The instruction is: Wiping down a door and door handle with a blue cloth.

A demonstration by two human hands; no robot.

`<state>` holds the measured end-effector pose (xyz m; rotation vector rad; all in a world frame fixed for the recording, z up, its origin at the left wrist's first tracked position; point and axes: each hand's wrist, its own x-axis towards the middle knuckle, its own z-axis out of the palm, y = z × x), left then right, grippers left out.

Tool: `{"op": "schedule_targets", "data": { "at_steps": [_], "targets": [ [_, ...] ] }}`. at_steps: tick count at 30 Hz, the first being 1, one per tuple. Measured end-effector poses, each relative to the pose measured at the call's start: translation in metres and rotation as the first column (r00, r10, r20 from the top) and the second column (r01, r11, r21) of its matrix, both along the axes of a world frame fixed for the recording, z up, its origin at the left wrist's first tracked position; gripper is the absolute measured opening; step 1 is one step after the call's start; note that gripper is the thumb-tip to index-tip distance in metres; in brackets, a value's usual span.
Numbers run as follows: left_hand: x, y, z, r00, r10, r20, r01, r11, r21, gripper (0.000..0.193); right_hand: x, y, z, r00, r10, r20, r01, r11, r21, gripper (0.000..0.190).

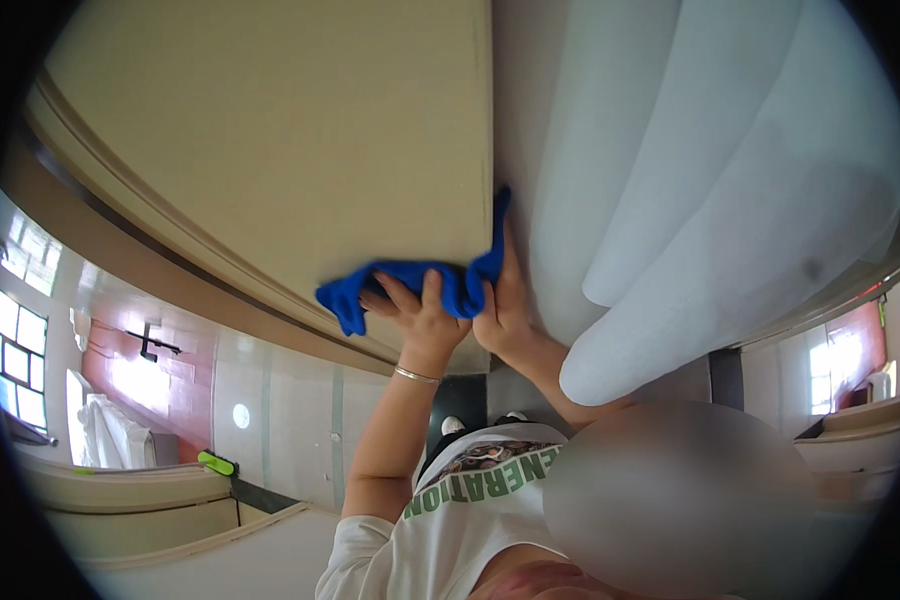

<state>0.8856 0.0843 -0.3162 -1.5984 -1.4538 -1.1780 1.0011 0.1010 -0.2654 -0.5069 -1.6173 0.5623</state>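
A crumpled blue cloth (pixel 450 289) lies against the near end of a large cream-coloured panel (pixel 307 135) and wraps round its right-hand corner. My left hand (pixel 420 311), with a silver bangle at the wrist, has its fingers spread on the cloth and presses it to the panel. Close beside it, nearly touching, my right hand (pixel 506 307) grips the cloth at the panel's right edge. Part of the cloth runs up along that edge, by the right fingers. Some fingertips are hidden by the cloth.
Large white folds of sheet-like material (pixel 645 225) hang just right of my right hand. A moulded edge (pixel 195 247) curves along the left. Below lie a pale tiled floor (pixel 292 420), a green brush head (pixel 217 463) and a cream furniture piece (pixel 142 525). Windows (pixel 19 349) show far left.
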Motion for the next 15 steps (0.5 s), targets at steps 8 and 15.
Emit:
{"op": "schedule_targets", "data": {
  "at_steps": [8, 15],
  "targets": [
    [-0.020, -0.022, -0.170, 0.997, -0.066, -0.033, 0.056, 0.970, -0.238, 0.090, 0.001, -0.025, -0.151, 0.964, -0.091, 0.250, 0.160, 0.949, -0.271, 0.056],
    [-0.039, -0.031, -0.175, 0.961, 0.006, 0.277, 0.074, 0.957, -0.280, 0.082, -0.006, -0.068, -0.139, 0.932, -0.178, 0.316, 0.256, 0.940, -0.225, 0.060]
  ]
}}
